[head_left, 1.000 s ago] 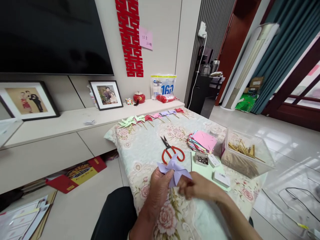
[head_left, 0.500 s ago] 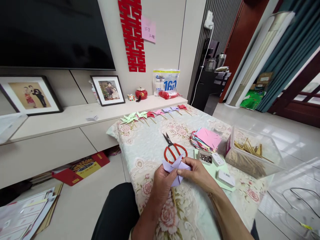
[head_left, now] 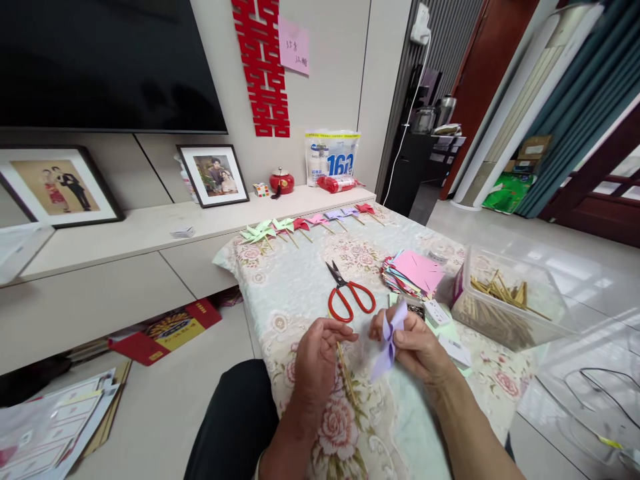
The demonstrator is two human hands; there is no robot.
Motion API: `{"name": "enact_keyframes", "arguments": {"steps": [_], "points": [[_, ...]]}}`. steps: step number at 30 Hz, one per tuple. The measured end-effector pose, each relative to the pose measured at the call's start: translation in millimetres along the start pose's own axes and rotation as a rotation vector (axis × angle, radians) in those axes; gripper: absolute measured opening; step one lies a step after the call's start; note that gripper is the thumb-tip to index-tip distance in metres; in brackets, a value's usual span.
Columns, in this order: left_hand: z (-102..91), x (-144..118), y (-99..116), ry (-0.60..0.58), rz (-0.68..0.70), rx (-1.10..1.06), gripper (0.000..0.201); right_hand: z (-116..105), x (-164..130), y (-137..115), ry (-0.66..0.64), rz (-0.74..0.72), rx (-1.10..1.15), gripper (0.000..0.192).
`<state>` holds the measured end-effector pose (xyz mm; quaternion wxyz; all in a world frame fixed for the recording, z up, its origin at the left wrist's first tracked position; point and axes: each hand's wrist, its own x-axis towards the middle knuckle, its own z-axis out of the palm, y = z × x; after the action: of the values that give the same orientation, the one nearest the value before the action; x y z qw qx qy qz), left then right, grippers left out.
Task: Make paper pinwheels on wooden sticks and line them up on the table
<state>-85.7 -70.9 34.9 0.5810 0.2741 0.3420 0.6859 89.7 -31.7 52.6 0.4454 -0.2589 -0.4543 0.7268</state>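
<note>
A person seated at a table spread with a pale floral cloth [head_left: 280,327] grips a pale purple folded-paper pinwheel [head_left: 393,337] in the right hand [head_left: 417,343], thumb and fingers pinched on it and the blades tilted nearly edge-on above the near part of the cloth. The left hand [head_left: 317,357] is half spread to the left of it, fingers loosely curled, apart from the paper. A slim tan stick [head_left: 346,377] lies on the cloth between the 2 hands.

Just beyond, to the right, 2 small white boxes [head_left: 436,313] and an open box of tiny silvery metal pins [head_left: 415,309], partly hidden by the right hand, rest near a pale green paper sheet [head_left: 447,328]. Scissors with orange-red looped handles [head_left: 343,283] lie with blades pointing to the far side. Farther right, a stack of multicoloured square papers [head_left: 417,272], pink on top, sits left of a clear plastic bin [head_left: 530,328] holding golden-tan sticks [head_left: 500,293].

Along the far edge lie 7 stick-mounted paper pinwheels [head_left: 318,219] in green, red, pink and purple. Behind, a long white cabinet [head_left: 150,227] bears 2 black-framed photographs [head_left: 215,175].
</note>
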Motion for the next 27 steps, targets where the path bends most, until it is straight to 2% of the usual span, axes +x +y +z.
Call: {"name": "enact_keyframes", "arguments": {"steps": [4, 9, 14, 21, 24, 27], "points": [[3.0, -1.4, 7.3, 0.03, 0.009, -0.135, 0.038, 2.8, -1.5, 2.4, -0.208, 0.047, -0.04, 0.025], [13.7, -7.6, 15.3, -0.079, 0.075, -0.113, 0.038, 4.4, -2.8, 7.0, -0.318, 0.191, -0.116, 0.028], [28.0, -10.1, 21.1, -0.119, 0.129, -0.087, 0.039, 7.5, -3.5, 5.4, -0.366, 0.293, -0.191, 0.028], [35.4, -8.7, 24.7, -0.204, 0.089, -0.113, 0.036, 11.7, -1.2, 5.8, -0.383, 0.232, -0.213, 0.022], [35.7, -9.6, 31.4, -0.132, 0.055, -0.132, 0.034, 10.4, -2.6, 5.5, -0.369, 0.203, -0.188, 0.025], [34.4, -8.3, 37.4, 0.059, 0.082, -0.161, 0.027, 9.0, -4.8, 4.2, -0.362, 0.159, -0.151, 0.026]]}}
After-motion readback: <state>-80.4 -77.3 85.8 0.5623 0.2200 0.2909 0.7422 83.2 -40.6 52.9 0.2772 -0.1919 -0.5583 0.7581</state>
